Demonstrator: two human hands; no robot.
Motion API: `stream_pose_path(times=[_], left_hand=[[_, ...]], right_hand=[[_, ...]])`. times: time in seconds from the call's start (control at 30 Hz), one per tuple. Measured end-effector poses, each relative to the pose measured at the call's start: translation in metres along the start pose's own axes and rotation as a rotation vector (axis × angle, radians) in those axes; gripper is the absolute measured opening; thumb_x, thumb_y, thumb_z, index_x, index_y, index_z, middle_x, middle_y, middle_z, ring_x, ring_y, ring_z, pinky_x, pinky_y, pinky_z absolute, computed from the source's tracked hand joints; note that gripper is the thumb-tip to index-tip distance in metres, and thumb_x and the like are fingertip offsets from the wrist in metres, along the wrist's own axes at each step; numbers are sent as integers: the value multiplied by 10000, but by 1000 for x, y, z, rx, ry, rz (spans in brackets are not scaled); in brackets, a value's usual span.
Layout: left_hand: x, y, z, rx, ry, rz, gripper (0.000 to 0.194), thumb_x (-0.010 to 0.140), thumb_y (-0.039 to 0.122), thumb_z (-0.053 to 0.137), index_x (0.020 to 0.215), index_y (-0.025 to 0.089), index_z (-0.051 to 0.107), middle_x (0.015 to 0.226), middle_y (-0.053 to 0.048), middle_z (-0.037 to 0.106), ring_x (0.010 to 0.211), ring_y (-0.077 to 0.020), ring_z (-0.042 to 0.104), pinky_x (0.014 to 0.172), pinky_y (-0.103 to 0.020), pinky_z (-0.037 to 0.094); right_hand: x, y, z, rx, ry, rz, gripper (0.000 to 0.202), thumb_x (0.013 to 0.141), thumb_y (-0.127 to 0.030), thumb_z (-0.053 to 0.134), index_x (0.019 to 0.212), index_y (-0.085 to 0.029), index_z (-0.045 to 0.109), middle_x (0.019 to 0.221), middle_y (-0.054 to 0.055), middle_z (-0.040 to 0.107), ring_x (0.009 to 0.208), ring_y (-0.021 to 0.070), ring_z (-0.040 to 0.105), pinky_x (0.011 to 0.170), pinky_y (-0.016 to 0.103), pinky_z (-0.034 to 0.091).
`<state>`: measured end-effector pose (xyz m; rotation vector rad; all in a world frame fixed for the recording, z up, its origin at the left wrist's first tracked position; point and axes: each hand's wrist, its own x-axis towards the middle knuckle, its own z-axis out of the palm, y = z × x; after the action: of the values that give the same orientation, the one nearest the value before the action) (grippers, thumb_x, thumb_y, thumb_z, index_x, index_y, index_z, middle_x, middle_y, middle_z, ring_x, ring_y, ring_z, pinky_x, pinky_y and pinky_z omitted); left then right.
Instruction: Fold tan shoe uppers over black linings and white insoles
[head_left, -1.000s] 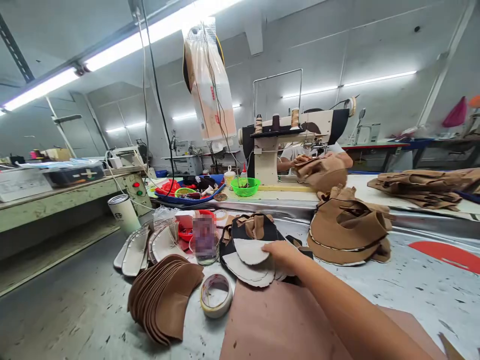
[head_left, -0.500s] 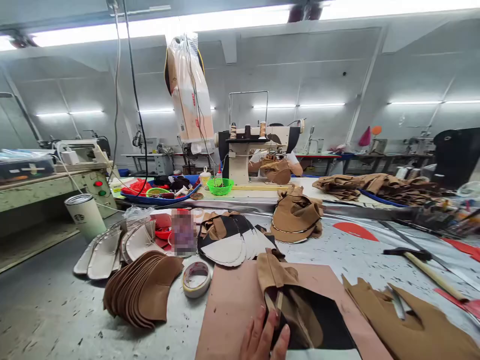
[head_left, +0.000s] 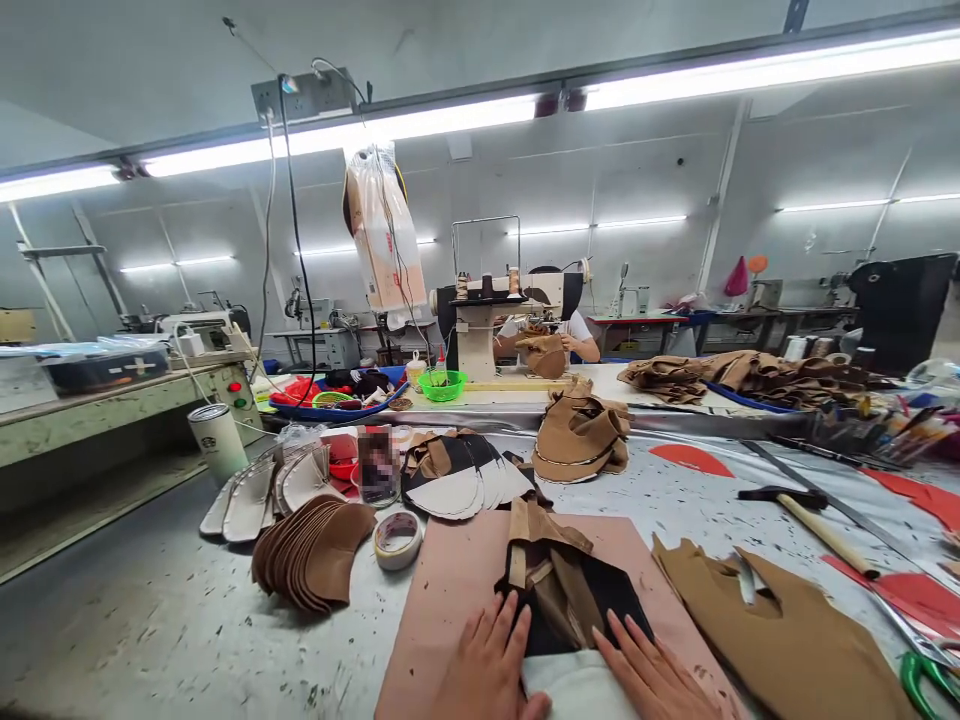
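A brown and black sewn fabric piece with a pale lower section lies on a pinkish board. My left hand rests flat on its left side, fingers stretched out over the black part. On the opposite side, my right hand lies with spread fingers along the black and pale edges. Both palms face down, and neither hand grips anything. To the right of the board is a flat brown fabric piece with a cut-out.
A fanned stack of brown pieces and a tape roll sit left of the board. A hammer and green-handled scissors lie right. Behind, a co-worker's hand holds brown fabric at a sewing machine.
My right hand has come into view onto the fabric piece's right side. My left hand has flattened on its left side. The camera view has tilted up, and the scissors now show.
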<state>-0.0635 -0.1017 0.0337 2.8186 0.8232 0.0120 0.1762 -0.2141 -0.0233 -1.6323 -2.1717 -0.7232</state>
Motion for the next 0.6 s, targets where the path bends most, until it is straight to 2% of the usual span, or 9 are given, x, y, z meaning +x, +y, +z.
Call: stream_pose_path(times=[0.07,0.13,0.23,0.3,0.33,0.43,0.53,0.6], left_hand=[[4,3,-9,-8,-65,-38,710,813,450,479,1414,157,241,1473,-111,204,1352,-301,199,1081,-486,235],[11,8,-20,36,-72,-56,674,791,415,501,1392,178,307,1459,-94,257,1340,-286,245,1072,-470,261],[31,22,-34,126,-2,-82,538,812,372,471,1302,152,470,1376,-141,427,1262,-318,399,1022,-516,321],[47,35,-33,156,46,-35,481,873,350,374,1264,106,511,1322,-186,490,1231,-334,437,1016,-550,300],[55,42,-29,164,66,13,476,887,346,350,1265,105,511,1321,-186,493,1234,-329,434,1022,-544,294],[75,57,-8,186,93,137,479,854,374,419,1290,189,493,1372,-115,439,1263,-304,403,1014,-493,341],[90,59,7,235,35,133,548,843,455,395,1335,214,405,1423,-78,323,1315,-300,300,1042,-517,279],[99,55,8,256,-42,138,595,826,522,381,1350,241,353,1443,-51,262,1337,-289,235,1064,-519,223]], right_hand=[[-2,-2,3,42,-58,45,643,800,-586,507,1359,-285,405,1268,81,556,1086,270,582,813,362,520],[0,-5,-2,122,-134,130,696,775,-606,522,1362,-253,404,1310,120,508,1154,317,520,878,436,482],[12,-10,-23,275,-329,322,776,751,-621,536,1377,-192,379,1393,181,378,1272,371,357,990,547,349],[22,-13,-39,385,-448,438,833,733,-630,550,1400,-185,328,1447,185,260,1328,367,237,1047,567,240],[26,-13,-45,438,-453,478,799,765,-607,526,1410,-190,305,1464,170,226,1348,342,194,1072,550,195],[32,-9,-53,524,-356,550,611,868,-415,442,1405,-153,312,1468,143,256,1365,268,180,1109,479,134],[29,0,-51,507,-153,655,517,837,-282,465,1334,-146,426,1390,122,429,1309,226,333,1105,417,193],[24,8,-54,450,22,763,427,799,-182,446,1217,-187,535,1291,80,544,1217,188,452,1068,380,276]])
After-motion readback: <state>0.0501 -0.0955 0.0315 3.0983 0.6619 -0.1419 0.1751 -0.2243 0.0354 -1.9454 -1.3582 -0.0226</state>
